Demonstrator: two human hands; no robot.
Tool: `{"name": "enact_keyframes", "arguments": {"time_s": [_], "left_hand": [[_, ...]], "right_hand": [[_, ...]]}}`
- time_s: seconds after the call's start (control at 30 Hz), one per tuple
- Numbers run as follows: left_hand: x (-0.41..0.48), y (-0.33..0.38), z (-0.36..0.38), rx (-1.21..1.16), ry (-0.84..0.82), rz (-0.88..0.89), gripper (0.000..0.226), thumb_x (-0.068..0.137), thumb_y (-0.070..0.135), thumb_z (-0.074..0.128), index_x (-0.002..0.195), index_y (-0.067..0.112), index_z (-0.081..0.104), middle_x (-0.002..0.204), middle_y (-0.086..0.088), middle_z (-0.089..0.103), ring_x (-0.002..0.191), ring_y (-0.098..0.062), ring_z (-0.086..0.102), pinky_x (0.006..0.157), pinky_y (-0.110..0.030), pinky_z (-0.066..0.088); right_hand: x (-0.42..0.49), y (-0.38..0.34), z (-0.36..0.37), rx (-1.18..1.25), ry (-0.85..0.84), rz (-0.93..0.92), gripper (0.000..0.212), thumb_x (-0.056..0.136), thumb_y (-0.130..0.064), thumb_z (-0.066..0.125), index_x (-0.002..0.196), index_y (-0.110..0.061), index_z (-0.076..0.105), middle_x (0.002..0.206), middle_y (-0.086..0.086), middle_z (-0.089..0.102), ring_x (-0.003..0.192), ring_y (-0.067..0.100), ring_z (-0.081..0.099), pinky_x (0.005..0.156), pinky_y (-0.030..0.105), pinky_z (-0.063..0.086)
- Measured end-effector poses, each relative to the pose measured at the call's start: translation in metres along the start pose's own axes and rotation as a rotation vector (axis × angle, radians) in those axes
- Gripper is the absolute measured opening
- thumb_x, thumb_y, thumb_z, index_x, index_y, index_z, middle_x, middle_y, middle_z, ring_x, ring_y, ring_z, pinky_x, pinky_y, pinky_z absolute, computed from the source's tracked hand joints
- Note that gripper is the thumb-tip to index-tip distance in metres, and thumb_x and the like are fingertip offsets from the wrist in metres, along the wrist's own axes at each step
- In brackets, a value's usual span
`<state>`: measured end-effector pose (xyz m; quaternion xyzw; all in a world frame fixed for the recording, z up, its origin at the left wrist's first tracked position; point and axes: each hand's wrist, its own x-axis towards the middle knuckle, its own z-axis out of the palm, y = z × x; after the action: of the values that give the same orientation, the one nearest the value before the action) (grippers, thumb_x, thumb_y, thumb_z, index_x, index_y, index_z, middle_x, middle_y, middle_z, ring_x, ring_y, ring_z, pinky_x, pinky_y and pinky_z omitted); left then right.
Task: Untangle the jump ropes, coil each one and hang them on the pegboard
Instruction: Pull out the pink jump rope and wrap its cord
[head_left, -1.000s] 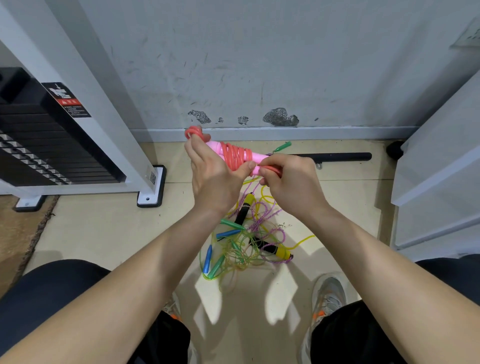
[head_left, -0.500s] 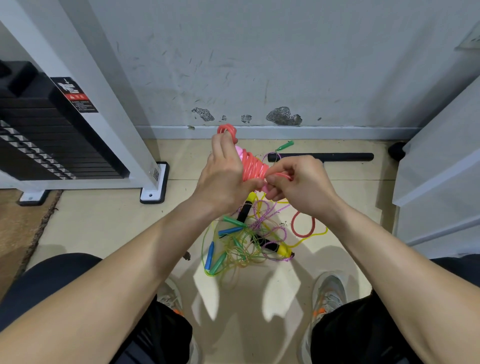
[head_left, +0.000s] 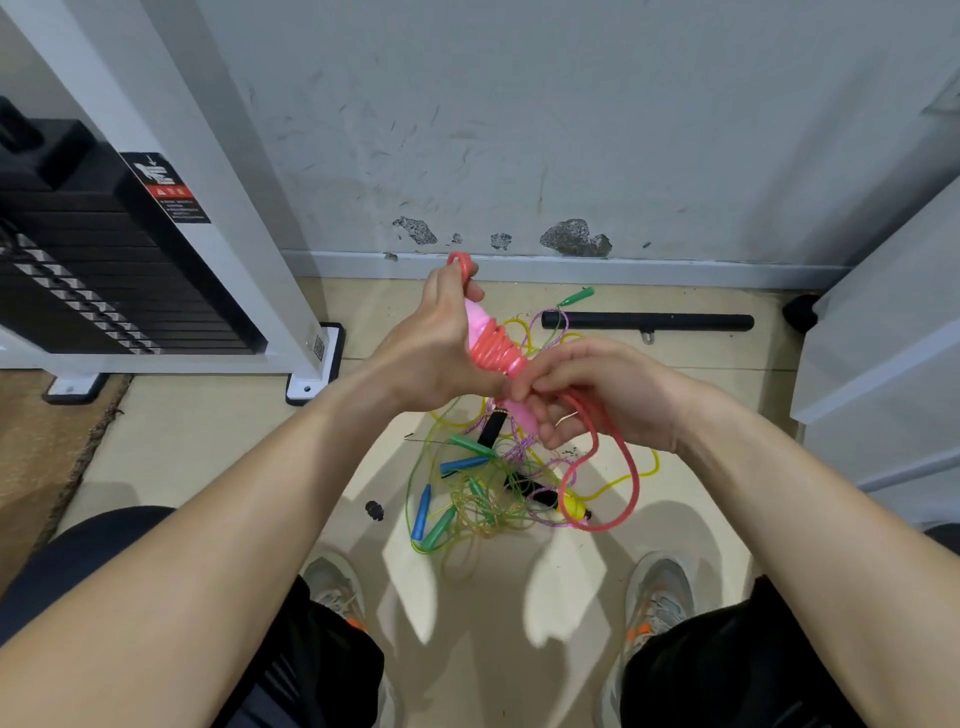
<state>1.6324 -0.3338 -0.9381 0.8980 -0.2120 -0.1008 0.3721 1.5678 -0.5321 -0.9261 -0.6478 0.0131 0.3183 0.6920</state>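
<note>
My left hand (head_left: 436, 343) grips the pink jump rope handles (head_left: 479, 318), which tilt upright with red cord wound tightly around them (head_left: 496, 354). My right hand (head_left: 597, 389) pinches the lower end of the handles and the red cord, and a loose red loop (head_left: 626, 488) hangs down from it. Below on the floor lies a tangle of ropes (head_left: 488, 488) in green, yellow and purple, with blue, green, black and yellow handles.
A white machine frame (head_left: 249, 208) with a black weight stack (head_left: 98, 280) stands at left. A black bar (head_left: 647, 322) lies by the grey wall. White panels (head_left: 883, 332) rise at right. My shoes (head_left: 657, 597) flank the pile. A brown mat (head_left: 36, 441) lies at left.
The pink handles have turned from lying sideways to tilting upright. More red cord has come loose, and a larger loop now hangs from my right hand.
</note>
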Motion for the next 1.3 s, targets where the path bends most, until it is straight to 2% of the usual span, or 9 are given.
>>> {"name": "enact_keyframes", "arguments": {"time_s": [0.2, 0.4, 0.5, 0.57, 0.67, 0.83, 0.97, 1.13, 1.3], "left_hand": [[-0.001, -0.007, -0.001, -0.056, -0.09, 0.083, 0.123, 0.058, 0.03, 0.096, 0.15, 0.007, 0.017, 0.132, 0.001, 0.037, 0.125, -0.01, 0.039, 0.101, -0.019, 0.037], [-0.009, -0.006, 0.001, -0.096, -0.212, 0.086, 0.118, 0.061, 0.021, 0.095, 0.15, 0.01, 0.019, 0.132, 0.0, 0.039, 0.119, -0.009, 0.044, 0.088, -0.007, 0.037], [-0.012, -0.007, 0.009, -0.113, -0.27, 0.07, 0.118, 0.058, 0.017, 0.096, 0.148, 0.01, 0.02, 0.132, 0.0, 0.039, 0.114, -0.01, 0.046, 0.083, -0.004, 0.037], [-0.013, -0.005, 0.012, -0.147, -0.268, 0.055, 0.117, 0.057, 0.015, 0.096, 0.147, 0.01, 0.022, 0.136, 0.002, 0.039, 0.12, -0.011, 0.046, 0.084, -0.002, 0.037], [-0.012, -0.002, 0.014, -0.259, -0.236, 0.022, 0.112, 0.057, 0.017, 0.097, 0.144, 0.014, 0.026, 0.132, 0.0, 0.046, 0.123, -0.015, 0.05, 0.094, -0.013, 0.044], [-0.01, 0.004, 0.02, -0.338, -0.167, -0.014, 0.106, 0.058, 0.024, 0.096, 0.141, 0.021, 0.028, 0.128, 0.007, 0.05, 0.121, -0.003, 0.052, 0.099, -0.025, 0.046], [-0.011, 0.014, 0.025, -0.288, -0.05, 0.019, 0.11, 0.048, 0.039, 0.094, 0.135, 0.03, 0.027, 0.126, 0.014, 0.044, 0.117, 0.007, 0.047, 0.097, -0.017, 0.041], [-0.018, 0.026, 0.042, -0.184, -0.125, 0.077, 0.114, 0.048, 0.038, 0.09, 0.142, 0.024, 0.027, 0.133, 0.007, 0.04, 0.119, -0.008, 0.048, 0.099, -0.036, 0.047], [-0.025, 0.035, 0.053, -0.086, -0.171, 0.099, 0.121, 0.056, 0.04, 0.093, 0.149, 0.022, 0.017, 0.129, 0.01, 0.035, 0.117, -0.009, 0.044, 0.094, -0.037, 0.046]], "right_hand": [[-0.003, 0.0, -0.014, 0.235, -0.418, 0.147, 0.057, 0.074, 0.001, 0.037, 0.126, 0.008, 0.058, 0.129, 0.035, 0.059, 0.121, 0.045, 0.059, 0.105, 0.05, 0.045], [-0.011, 0.003, -0.002, -0.08, -0.475, 0.043, 0.038, 0.092, -0.01, 0.06, 0.129, -0.005, 0.057, 0.127, 0.012, 0.068, 0.125, 0.026, 0.061, 0.103, 0.037, 0.051], [-0.014, -0.005, 0.01, -0.33, -0.304, -0.025, 0.023, 0.1, -0.022, 0.053, 0.113, -0.007, 0.065, 0.091, 0.008, 0.077, 0.082, 0.015, 0.074, 0.071, 0.024, 0.058], [-0.011, -0.009, 0.016, -0.518, -0.055, -0.189, 0.026, 0.1, -0.024, 0.058, 0.097, -0.002, 0.071, 0.065, 0.007, 0.07, 0.056, 0.01, 0.065, 0.053, 0.022, 0.049], [-0.007, -0.008, 0.02, -0.593, 0.243, -0.383, 0.026, 0.094, -0.03, 0.067, 0.086, -0.008, 0.077, 0.073, 0.006, 0.071, 0.077, 0.019, 0.069, 0.071, 0.038, 0.052], [-0.007, -0.006, 0.029, -0.574, 0.533, -0.405, 0.021, 0.096, -0.037, 0.06, 0.084, -0.031, 0.077, 0.079, -0.027, 0.063, 0.081, 0.001, 0.059, 0.077, 0.03, 0.045], [-0.001, -0.004, 0.031, -0.421, 0.693, -0.364, 0.02, 0.093, -0.039, 0.05, 0.099, -0.028, 0.065, 0.077, -0.007, 0.072, 0.083, 0.024, 0.065, 0.08, 0.046, 0.054], [0.001, -0.009, 0.029, -0.413, 0.818, -0.261, 0.021, 0.103, -0.021, 0.042, 0.114, -0.021, 0.06, 0.093, -0.008, 0.064, 0.096, 0.004, 0.063, 0.084, 0.024, 0.048], [0.006, -0.011, 0.02, -0.45, 0.86, -0.166, 0.024, 0.103, -0.029, 0.043, 0.116, -0.023, 0.062, 0.112, -0.001, 0.068, 0.109, 0.02, 0.06, 0.093, 0.036, 0.045]]}}
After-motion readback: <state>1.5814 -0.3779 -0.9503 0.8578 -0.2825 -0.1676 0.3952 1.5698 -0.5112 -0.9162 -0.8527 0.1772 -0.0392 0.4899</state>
